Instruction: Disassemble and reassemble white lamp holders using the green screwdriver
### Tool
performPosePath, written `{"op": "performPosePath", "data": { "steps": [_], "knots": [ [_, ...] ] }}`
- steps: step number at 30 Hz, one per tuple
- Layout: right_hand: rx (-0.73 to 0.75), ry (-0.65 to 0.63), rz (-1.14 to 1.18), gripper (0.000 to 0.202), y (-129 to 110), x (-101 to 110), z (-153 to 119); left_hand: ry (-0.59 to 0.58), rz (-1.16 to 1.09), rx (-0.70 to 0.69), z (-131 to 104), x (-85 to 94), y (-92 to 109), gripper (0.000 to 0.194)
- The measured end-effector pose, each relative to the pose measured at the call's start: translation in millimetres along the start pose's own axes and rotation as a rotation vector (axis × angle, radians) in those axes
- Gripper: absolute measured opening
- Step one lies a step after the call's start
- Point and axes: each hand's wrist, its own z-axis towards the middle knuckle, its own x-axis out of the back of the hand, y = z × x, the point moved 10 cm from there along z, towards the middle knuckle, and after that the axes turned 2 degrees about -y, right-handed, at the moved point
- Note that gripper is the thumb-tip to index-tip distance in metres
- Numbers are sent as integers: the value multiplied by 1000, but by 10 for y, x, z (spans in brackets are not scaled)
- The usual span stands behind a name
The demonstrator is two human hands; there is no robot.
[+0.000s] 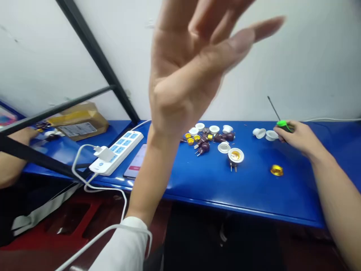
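Observation:
My left hand [191,71] is raised close to the camera, its thumb stretched out and its fingers partly cut off by the top edge. Nothing shows in it. At the right, my right hand [301,137] is closed around the green-and-black handle of a screwdriver [283,125], the shaft pointing up and left. Beside that hand lie white cup-shaped pieces [271,135]. A gold threaded ring [276,170] rests nearer the front. Left of it is a brown two-pin plug [233,164] with a white-rimmed socket [236,155] facing up; a white ring [224,147] lies next to it.
Several brown plug parts [203,148], gold caps [190,141] and white rings [214,129] cluster mid-table. Left are a phone [135,162], a power strip [121,145] with a white cable, and a black frame [98,49]. Beyond it sit a cardboard box [81,122] and another person's arm [14,162].

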Motion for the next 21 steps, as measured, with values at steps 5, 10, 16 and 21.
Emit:
{"op": "performPosePath", "data": {
  "steps": [5,10,16,21],
  "knots": [
    [31,-21,45,9,-89,6,47,-78,-183,1,191,-757,176,42],
    [88,6,83,11,-147,32,99,-189,-450,23,-2,-1312,79,32],
    [98,-44,90,14,-206,-55,102,-92,-419,126,-551,-1673,-441,25],
    [58,-49,1,9,-244,-105,-6,-97,-279,2,-785,-1714,-193,26]
  ]
}}
